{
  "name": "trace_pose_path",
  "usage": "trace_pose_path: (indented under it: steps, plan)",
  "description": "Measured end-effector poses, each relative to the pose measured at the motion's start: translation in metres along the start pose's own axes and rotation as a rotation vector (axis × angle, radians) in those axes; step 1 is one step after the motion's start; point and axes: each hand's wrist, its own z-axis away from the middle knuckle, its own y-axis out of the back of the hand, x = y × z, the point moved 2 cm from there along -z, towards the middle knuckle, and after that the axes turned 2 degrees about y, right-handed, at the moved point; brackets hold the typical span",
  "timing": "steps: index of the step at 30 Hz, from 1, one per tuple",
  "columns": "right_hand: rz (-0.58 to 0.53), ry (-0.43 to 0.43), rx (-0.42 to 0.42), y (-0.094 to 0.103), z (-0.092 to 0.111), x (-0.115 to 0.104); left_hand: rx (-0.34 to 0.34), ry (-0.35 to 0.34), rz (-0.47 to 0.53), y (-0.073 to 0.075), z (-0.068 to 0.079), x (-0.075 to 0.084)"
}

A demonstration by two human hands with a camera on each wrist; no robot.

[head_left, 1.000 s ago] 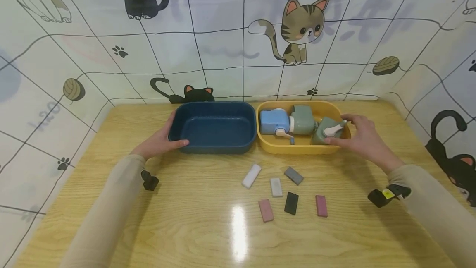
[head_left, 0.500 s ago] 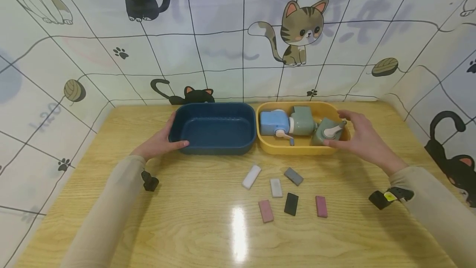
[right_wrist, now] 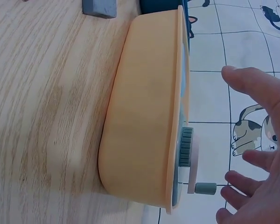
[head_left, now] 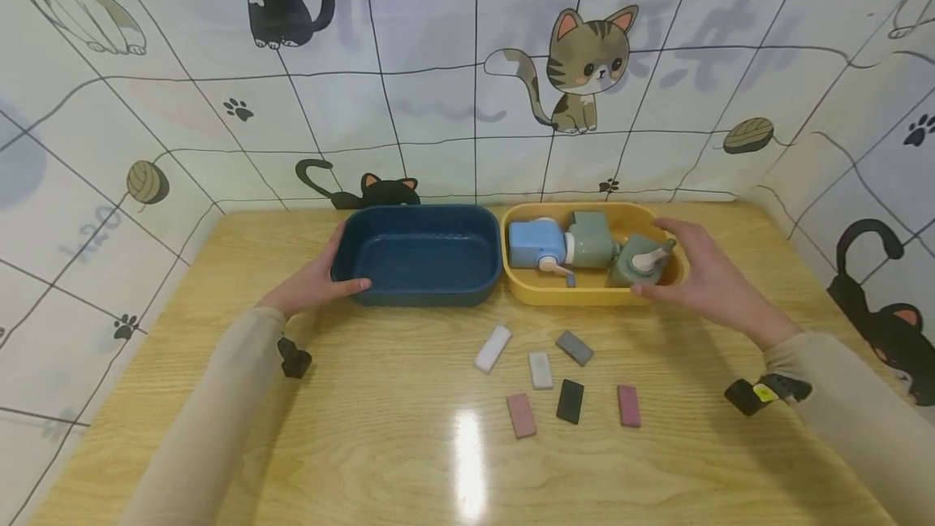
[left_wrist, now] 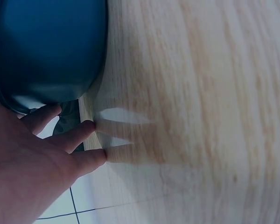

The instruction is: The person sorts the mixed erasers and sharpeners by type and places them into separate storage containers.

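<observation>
Left hand: the left hand (head_left: pixel 314 278) lies at the left end of the blue tub (head_left: pixel 416 297), thumb at its front corner; the fingers are spread and nearly straight, reaching down toward the wooden surface (head_left: pixel 351 428).
Right hand: the right hand (head_left: pixel 712 274) is at the right end of the yellow tub (head_left: pixel 577 295), fingers parted and gripping nothing (the right wrist view shows a gap between them and the rim).
Tubs: 2, side by side at the back of the surface, blue on the left, yellow on the right.
In the yellow tub: 3 small cranked or blocky pieces; the blue device (head_left: pixel 532 242) at the left, with a pale crank, the green device (head_left: pixel 593 240) in the middle, and the green cranked device (head_left: pixel 622 270) at the right, nearest the right hand, its crank standing above the rim.
Small blocks: 6, lying apart in front of the tubs; the white block (head_left: pixel 493 349), the pale block (head_left: pixel 540 370), the grey block (head_left: pixel 575 347), the black block (head_left: pixel 570 402), the dusty pink block (head_left: pixel 522 416) and the magenta block (head_left: pixel 628 406).
Wrists: 2 pale sleeves (head_left: pixel 204 420), each with a black device (head_left: pixel 295 358) near the cuff.
Backdrop: a white cloth (head_left: pixel 424 104) printed with cats, yarn balls and grid lines.
</observation>
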Motion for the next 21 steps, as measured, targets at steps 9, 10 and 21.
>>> trace_pose_path:
  steps: [9,10,21]
  plan:
    - [-0.023,0.135,-0.033,-0.002,0.009,-0.009,-0.007,-0.029,0.023,-0.001,-0.001,-0.004]
    - [-0.023,0.15,-0.04,-0.003,0.01,-0.011,-0.006,-0.03,0.023,-0.001,-0.001,-0.004]
    - [-0.122,0.203,-0.102,-0.017,0.022,-0.02,0.003,-0.029,0.021,0.0,-0.001,-0.003]
